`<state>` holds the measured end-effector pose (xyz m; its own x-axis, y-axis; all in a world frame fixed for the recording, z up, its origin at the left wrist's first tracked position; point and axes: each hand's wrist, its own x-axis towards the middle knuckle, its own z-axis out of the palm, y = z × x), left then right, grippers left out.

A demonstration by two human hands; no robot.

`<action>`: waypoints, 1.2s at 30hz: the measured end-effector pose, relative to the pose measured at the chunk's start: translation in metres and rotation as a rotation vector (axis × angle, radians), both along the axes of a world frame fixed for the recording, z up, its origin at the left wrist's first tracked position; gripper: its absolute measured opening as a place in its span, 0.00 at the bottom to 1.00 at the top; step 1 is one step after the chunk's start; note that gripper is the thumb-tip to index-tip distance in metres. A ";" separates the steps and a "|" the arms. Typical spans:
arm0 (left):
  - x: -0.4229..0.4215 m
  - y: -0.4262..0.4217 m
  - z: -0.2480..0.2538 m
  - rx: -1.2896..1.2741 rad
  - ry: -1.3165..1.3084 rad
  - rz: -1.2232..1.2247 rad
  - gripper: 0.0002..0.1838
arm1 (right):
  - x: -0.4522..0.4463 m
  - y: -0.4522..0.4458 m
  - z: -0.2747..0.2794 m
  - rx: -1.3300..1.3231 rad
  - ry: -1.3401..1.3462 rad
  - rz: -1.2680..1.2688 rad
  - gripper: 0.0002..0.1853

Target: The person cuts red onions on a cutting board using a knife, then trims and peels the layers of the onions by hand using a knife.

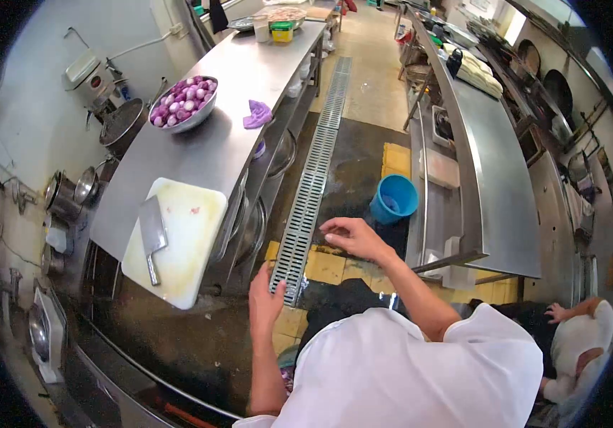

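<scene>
Steel cleaver lies roughly along the board, handle nearer

The left hand is in the air near the white cutting board, on which a knife lies flat. This board is at the near end of the metal desk. Farther along the desk there is a bowl full of purple onions, and near it a purple cloth. The right hand, with its fingers slightly bent, is near the blue bucket in the view.
</scene>
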<state>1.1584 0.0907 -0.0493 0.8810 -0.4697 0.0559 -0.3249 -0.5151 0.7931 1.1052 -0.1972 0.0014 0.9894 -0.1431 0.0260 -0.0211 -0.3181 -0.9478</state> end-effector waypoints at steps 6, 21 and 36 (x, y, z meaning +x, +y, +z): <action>0.038 -0.076 0.002 -0.134 0.109 -0.187 0.32 | 0.032 -0.036 -0.012 0.093 0.138 -0.133 0.14; 0.224 -0.214 0.033 0.065 0.240 -0.111 0.33 | 0.220 -0.168 -0.041 0.152 -0.020 -0.086 0.15; 0.298 -0.335 0.012 0.074 0.394 -0.412 0.33 | 0.216 -0.248 -0.050 0.106 -0.019 -0.411 0.14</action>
<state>1.4563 -0.2448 -0.0376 0.5720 -0.7690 -0.2856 -0.1982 -0.4674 0.8616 1.3213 -0.4454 -0.0490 0.8489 -0.5285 0.0074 -0.1081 -0.1873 -0.9763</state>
